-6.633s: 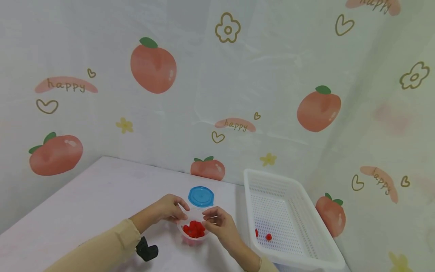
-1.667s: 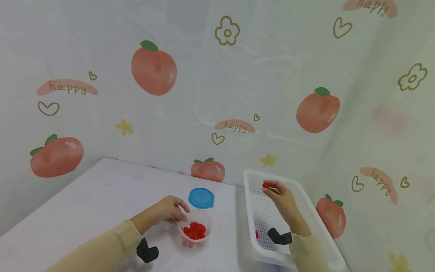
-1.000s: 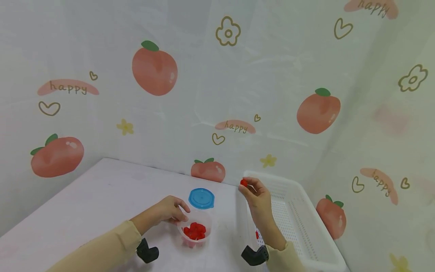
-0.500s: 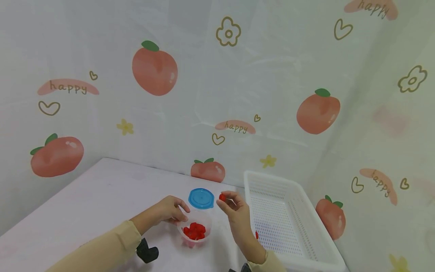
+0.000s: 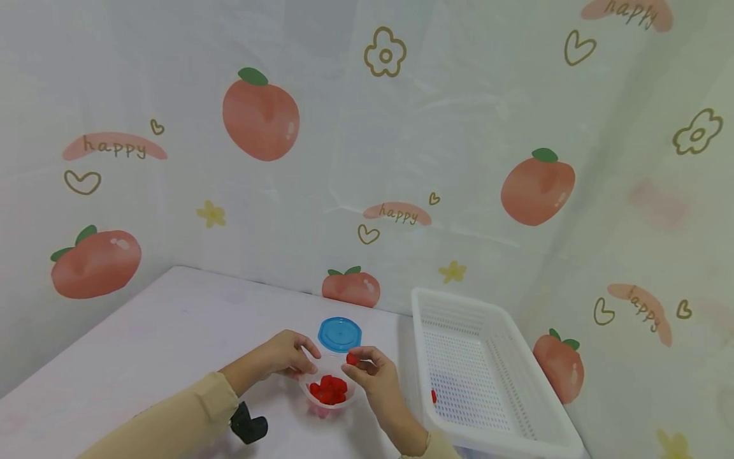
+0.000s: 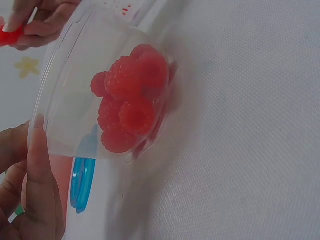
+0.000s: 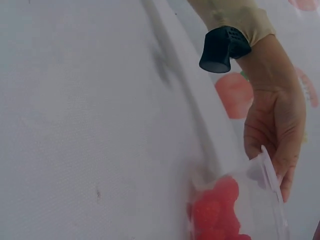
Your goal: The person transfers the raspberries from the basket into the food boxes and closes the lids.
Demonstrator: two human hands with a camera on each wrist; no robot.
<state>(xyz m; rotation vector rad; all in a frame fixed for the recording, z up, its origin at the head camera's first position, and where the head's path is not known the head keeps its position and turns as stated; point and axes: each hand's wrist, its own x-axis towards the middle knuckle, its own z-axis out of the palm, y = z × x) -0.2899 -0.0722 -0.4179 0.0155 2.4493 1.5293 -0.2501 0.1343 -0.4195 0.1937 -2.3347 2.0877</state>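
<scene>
A clear round plastic tub [image 6: 70, 95] stands on the table with several red raspberries [image 5: 329, 389] heaped in its bottom. My left hand [image 5: 287, 352] pinches its rim at the far left side, thumb and fingers on either side of the wall. Between thumb and fingertips of my right hand [image 5: 377, 380] is one raspberry [image 5: 352, 359], held just above the tub's right edge. In the left wrist view that held raspberry [image 6: 11, 36] shows only partly, at the edge. Behind the tub, a blue lid [image 5: 339, 335] lies flat.
To the right stands a white perforated plastic basket [image 5: 553, 395], with a raspberry [image 5: 434, 396] partly visible by its near left wall. A black wrist camera mount [image 5: 249, 423] sits below the left forearm. A fruit-printed curtain [image 5: 470, 127] hangs behind the table.
My right hand has gone to the basket, taken a raspberry and carried it left and down to the tub. Fewer raspberries show in the basket. My left hand has stayed on the tub's rim.
</scene>
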